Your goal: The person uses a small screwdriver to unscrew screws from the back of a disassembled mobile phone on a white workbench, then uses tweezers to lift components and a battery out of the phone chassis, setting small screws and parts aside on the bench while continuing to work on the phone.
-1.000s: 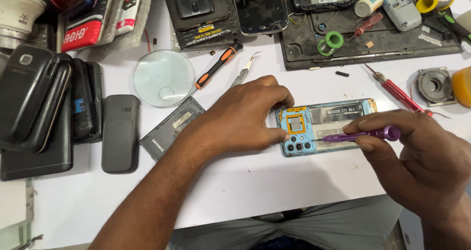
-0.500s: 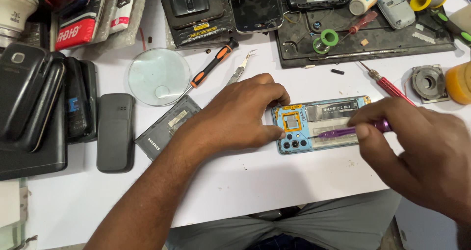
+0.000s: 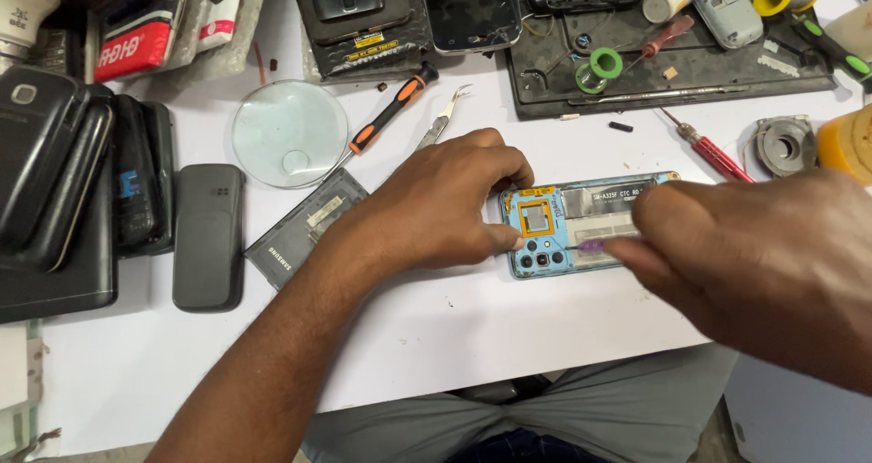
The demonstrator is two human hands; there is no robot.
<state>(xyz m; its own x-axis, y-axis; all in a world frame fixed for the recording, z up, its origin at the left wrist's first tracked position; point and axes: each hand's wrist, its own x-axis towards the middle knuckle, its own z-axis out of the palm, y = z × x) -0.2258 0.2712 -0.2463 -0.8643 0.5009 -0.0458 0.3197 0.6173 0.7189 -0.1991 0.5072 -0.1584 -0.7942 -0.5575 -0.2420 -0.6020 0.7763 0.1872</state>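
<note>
White workbench (image 3: 472,336), right hand (image 3: 754,263) now nearer, purple screwdriver (image 3: 592,245) mostly hidden, opened phone (image 3: 563,222) unmoved

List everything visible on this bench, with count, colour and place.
opened phone: 1, blue frame, centre of the white table, under both hands
purple screwdriver: 1, on the opened phone, in the right hand
magnifying lens: 1, clear, upper left of centre
orange-and-black screwdriver: 1, beside the lens
tweezers: 1, silver, above the left hand
red screwdriver: 1, right of centre
battery: 1, dark grey, beside the left wrist
dark phones: several, black, left edge
black mat: 1, top right, holds small parts
left hand: steadies the phone's left end
right hand: grips the purple screwdriver
</note>
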